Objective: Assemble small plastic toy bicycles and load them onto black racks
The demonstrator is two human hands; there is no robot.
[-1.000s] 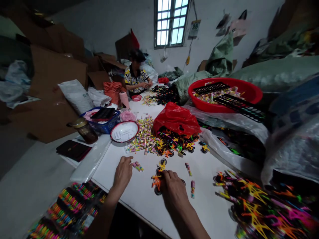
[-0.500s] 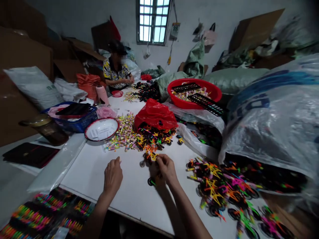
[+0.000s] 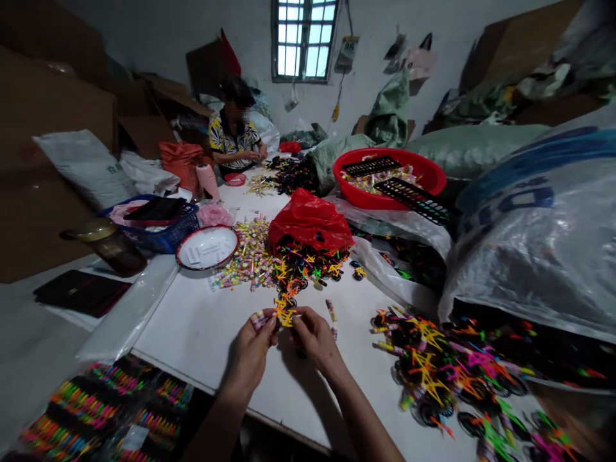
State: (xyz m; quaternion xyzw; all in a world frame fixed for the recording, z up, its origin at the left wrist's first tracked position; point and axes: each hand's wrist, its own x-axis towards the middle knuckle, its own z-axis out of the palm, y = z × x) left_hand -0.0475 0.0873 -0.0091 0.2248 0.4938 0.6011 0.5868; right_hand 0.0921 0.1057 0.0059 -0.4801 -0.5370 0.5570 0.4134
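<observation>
Over the white table (image 3: pixel 192 333), my left hand (image 3: pixel 248 356) is closed around a small pastel tube with a clear wrapper (image 3: pixel 258 319). My right hand (image 3: pixel 318 340) pinches a yellow toy bicycle (image 3: pixel 285 315), and the fingers of both hands meet at it. Just beyond lies a pile of toy bicycles (image 3: pixel 312 263) with black wheels, spilling from a red plastic bag (image 3: pixel 310 218). Left of that is a heap of similar small tubes (image 3: pixel 250 256). A loose tube (image 3: pixel 330 310) rests beside my right hand. Bicycles with tubes attached (image 3: pixel 428 359) are heaped at the right.
A white dish with a red rim (image 3: pixel 208 249) and a blue basket (image 3: pixel 178 228) stand at the left. Behind are a red basin (image 3: pixel 389 160) and a co-worker (image 3: pixel 235 135) at the table's far end. A large plastic sack (image 3: pixel 534 237) bulges at the right.
My left hand has moved right and met my right hand, and the tube in it now shows. The right hand has drawn the yellow bicycle slightly nearer. The view has turned a little left.
</observation>
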